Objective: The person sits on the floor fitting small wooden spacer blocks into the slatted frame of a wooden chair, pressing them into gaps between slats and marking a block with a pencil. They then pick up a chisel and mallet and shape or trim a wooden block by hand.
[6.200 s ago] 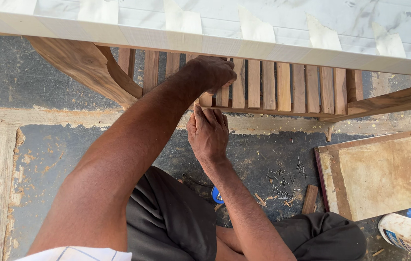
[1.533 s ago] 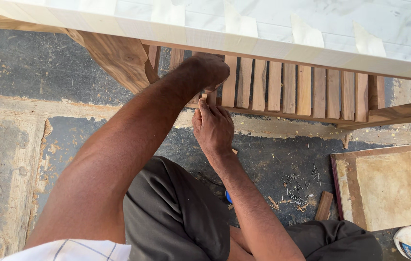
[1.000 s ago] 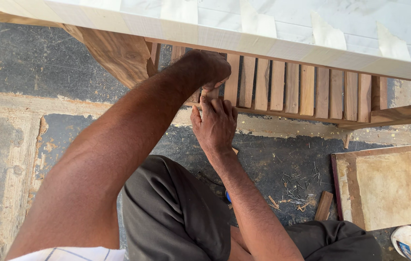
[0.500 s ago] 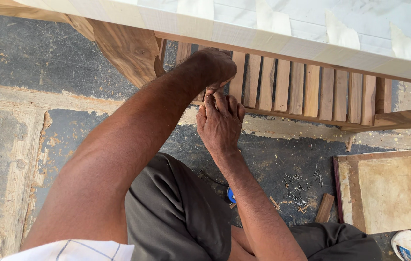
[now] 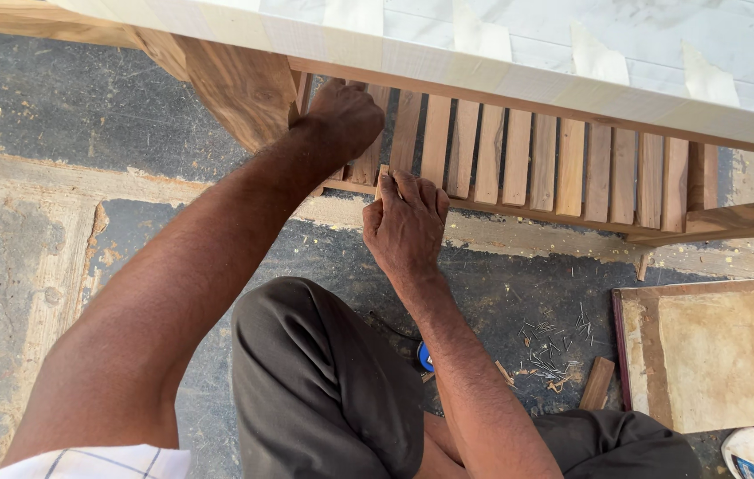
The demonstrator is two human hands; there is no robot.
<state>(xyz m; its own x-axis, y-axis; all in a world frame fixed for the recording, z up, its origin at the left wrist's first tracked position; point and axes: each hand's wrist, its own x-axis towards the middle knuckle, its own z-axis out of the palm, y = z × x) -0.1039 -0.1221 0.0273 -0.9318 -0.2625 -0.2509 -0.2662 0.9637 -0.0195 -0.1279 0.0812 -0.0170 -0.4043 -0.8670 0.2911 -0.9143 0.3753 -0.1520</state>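
Wood, a small pale block, is pinched between the thumb and fingers of the right hand and pressed against the lower rail, in the gap between two upright slats under the white tabletop. The left hand is curled shut around the slat just beside it, steadying it. For a clean fit, the block is best kept square to the rail and flush with its neighbours, and the slat held upright meanwhile. Loose nails and a wooden offcut lie on the dark floor, near a flat board.
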